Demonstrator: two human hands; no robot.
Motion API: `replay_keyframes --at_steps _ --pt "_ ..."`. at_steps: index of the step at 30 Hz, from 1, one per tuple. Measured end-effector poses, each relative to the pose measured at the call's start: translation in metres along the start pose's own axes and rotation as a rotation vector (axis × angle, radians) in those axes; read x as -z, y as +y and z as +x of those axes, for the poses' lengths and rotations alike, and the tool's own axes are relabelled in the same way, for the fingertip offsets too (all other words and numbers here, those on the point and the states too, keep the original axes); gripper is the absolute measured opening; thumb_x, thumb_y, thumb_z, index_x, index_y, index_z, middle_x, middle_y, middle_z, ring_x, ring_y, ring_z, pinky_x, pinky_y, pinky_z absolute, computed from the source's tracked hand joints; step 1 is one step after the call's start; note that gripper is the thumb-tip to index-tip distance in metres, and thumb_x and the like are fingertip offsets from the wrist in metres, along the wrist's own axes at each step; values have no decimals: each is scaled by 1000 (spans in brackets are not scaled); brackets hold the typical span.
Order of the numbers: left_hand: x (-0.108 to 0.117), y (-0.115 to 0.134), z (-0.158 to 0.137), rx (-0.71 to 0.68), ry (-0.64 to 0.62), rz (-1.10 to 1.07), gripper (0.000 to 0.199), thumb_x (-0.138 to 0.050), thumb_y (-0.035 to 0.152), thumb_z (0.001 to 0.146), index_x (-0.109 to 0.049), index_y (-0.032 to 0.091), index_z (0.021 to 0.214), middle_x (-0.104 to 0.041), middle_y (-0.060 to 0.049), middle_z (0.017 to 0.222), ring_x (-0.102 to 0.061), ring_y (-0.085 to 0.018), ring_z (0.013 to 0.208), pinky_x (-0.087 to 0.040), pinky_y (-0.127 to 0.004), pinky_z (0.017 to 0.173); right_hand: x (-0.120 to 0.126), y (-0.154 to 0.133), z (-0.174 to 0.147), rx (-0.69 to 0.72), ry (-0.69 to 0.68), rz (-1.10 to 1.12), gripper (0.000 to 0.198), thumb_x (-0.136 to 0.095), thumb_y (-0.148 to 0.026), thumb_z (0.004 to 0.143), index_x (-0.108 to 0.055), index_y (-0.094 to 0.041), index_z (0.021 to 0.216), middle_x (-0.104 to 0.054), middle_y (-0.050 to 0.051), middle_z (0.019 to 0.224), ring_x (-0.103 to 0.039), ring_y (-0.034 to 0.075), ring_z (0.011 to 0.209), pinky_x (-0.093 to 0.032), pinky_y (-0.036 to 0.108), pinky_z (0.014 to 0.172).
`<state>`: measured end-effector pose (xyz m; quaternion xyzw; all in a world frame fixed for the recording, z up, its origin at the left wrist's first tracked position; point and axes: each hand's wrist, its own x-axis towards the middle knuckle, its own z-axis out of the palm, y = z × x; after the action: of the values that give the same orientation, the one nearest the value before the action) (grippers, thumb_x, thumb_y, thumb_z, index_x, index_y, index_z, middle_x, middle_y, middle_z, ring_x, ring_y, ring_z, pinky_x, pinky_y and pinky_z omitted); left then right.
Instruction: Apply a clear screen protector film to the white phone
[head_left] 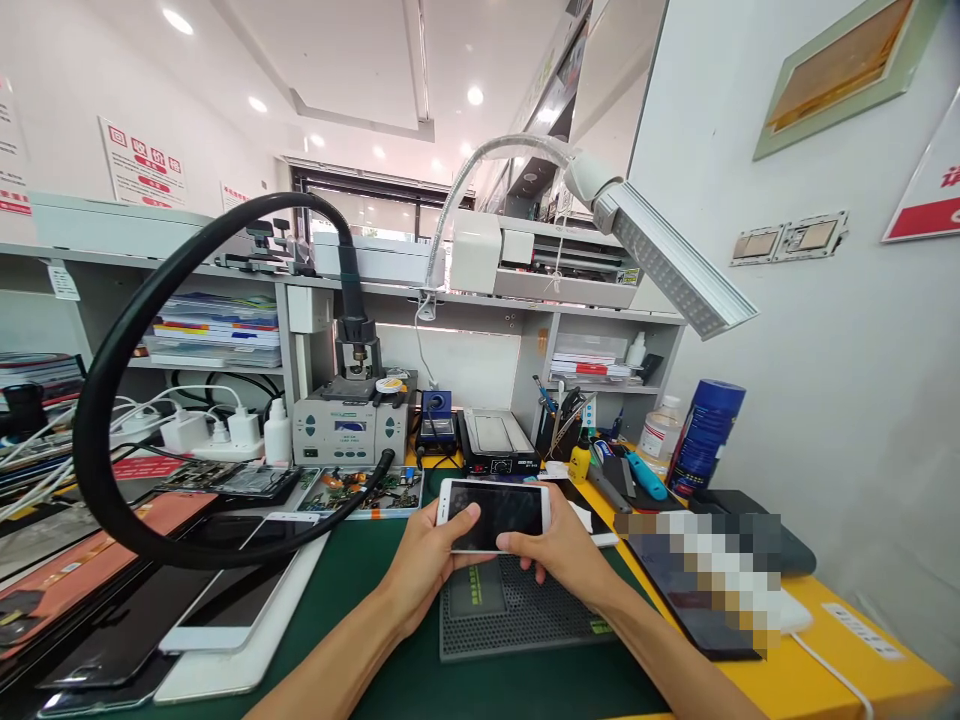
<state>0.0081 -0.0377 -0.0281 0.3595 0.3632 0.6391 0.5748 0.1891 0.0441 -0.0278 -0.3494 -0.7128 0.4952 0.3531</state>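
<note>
A white smartphone (495, 505) with a dark screen is held sideways between my two hands, above a green mat (360, 600). My left hand (439, 545) is closed around its left end, thumb lying on the screen. At the other end my right hand (555, 545) grips the phone, its thumb near the lower edge of the screen. Below the hands lies a dark perforated pad (525, 620). Part of the phone's back is hidden by my fingers.
A thick black hose (90, 400) loops from the grey hot-air station (352, 430) over the left side. Several phones and tablets (225, 610) lie there. A lamp (675, 255) hangs overhead at right. Bottles and tools, including a blue can (705, 435), stand by the right wall.
</note>
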Motion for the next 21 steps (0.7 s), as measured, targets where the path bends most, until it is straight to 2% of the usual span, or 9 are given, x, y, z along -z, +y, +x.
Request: replay_keyframes --at_steps 3,8,14,21 --pt "1 -2 2 8 6 7 29 -73 32 88 -69 13 110 -73 -15 115 -71 -29 102 -60 -43 90 1 -1 1 -21 21 -1 59 -85 -39 71 -46 -20 111 -67 -2 78 -62 13 53 -41 18 36" --pt "2 -4 3 16 14 10 33 -73 31 89 -67 14 117 -73 -14 116 -71 -29 104 -61 -42 90 3 -2 2 -67 20 69 55 -87 -40 68 -49 -20 103 -72 0 81 -70 18 58 -41 18 36" --pt "1 -1 1 37 15 6 36 -74 31 88 -66 15 119 -72 -14 119 -70 -29 107 -61 -42 92 7 -7 0 -92 2 107 52 -85 -42 70 -53 -19 103 -75 5 92 -75 22 64 -47 20 39" --pt "0 2 0 38 -3 -19 35 -74 29 88 -65 15 119 -72 -14 120 -69 -30 108 -60 -45 93 11 -12 0 -72 -72 186 51 -81 -48 76 -54 -19 108 -74 5 84 -73 20 61 -51 20 40"
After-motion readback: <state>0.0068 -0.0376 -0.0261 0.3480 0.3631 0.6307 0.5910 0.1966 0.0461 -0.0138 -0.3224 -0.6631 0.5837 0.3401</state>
